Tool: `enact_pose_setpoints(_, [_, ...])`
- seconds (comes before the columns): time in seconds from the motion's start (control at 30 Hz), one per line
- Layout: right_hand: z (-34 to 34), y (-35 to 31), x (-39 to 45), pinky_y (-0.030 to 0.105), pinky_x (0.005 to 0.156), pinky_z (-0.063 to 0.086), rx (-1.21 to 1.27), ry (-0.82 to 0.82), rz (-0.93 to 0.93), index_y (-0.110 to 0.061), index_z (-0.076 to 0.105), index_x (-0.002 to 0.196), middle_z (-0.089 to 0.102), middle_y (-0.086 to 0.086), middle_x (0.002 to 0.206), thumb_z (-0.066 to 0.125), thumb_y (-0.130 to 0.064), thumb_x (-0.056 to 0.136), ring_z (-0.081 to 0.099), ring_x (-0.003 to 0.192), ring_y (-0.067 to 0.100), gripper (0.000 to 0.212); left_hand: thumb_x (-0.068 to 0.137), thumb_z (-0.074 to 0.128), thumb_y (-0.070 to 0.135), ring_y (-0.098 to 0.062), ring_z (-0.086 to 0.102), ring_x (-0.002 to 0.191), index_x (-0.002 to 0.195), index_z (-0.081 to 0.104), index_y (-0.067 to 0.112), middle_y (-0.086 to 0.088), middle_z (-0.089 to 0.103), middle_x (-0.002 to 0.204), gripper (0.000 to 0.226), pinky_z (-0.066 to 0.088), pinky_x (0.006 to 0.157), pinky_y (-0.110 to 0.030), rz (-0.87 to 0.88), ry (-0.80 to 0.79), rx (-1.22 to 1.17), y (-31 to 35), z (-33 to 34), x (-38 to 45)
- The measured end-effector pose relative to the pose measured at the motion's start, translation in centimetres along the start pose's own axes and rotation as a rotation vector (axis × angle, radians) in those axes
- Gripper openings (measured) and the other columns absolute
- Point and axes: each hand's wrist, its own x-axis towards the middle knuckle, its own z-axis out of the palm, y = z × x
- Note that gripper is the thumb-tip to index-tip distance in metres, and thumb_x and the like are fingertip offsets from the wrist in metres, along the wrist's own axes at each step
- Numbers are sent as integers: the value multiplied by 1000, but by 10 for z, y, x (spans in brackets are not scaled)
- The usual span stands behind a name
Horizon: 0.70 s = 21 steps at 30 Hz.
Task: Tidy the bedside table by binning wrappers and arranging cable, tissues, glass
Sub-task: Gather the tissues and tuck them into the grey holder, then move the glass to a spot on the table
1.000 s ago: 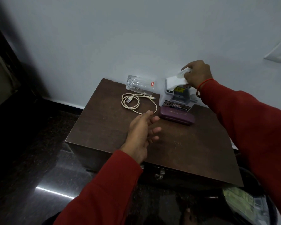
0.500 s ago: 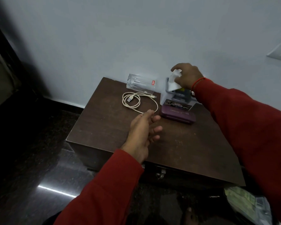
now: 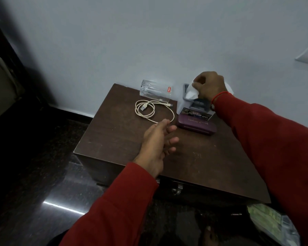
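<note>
On the dark brown bedside table (image 3: 124, 139) a clear glass (image 3: 156, 91) lies on its side at the back edge. In front of it is a coiled white cable (image 3: 149, 110). At the back right stands a grey holder (image 3: 190, 105), and my right hand (image 3: 209, 86) pinches a white tissue (image 3: 191, 92) at its top opening. My left hand (image 3: 158, 142) hovers over the table's middle, fingers relaxed, holding nothing, its fingertips near the cable's loop.
A purple case (image 3: 196, 126) lies in front of the holder. A bin (image 3: 272, 222) with wrappers in it sits low at the right, below the table's front corner. The white wall runs behind the table; dark glossy floor lies to the left.
My right hand has come down and to the left with the tissue, from above the holder to its top opening. My left hand has hardly moved.
</note>
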Motion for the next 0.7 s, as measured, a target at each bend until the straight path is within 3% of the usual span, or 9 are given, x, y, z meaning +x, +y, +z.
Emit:
enact_pose_setpoints(0.17, [3,7,-5,33,101,42,-10,96,-58,-8,72,98,73,9,105,59,-15,89,63,105,28,17,99,56,36,-14,66,76,123,64,24,7,75,98,28,47,62,-28,0,-4,11,-1,0,0])
enact_pose_setpoints(0.43, [-3,22,-13,36,87,48,68,264,-136,-3,71,93,72,14,94,55,-20,93,64,92,29,23,101,54,26,-15,67,75,118,66,24,5,75,101,22,47,57,-27,29,-3,7,-2,0,3])
enact_pose_setpoints(0.7, [7,-3,-39,15,63,39,223,209,-103,-11,69,85,60,4,62,62,-27,90,54,61,13,18,102,51,29,-13,65,70,110,65,26,8,74,95,17,45,56,-26,65,29,-32,-3,6,-1])
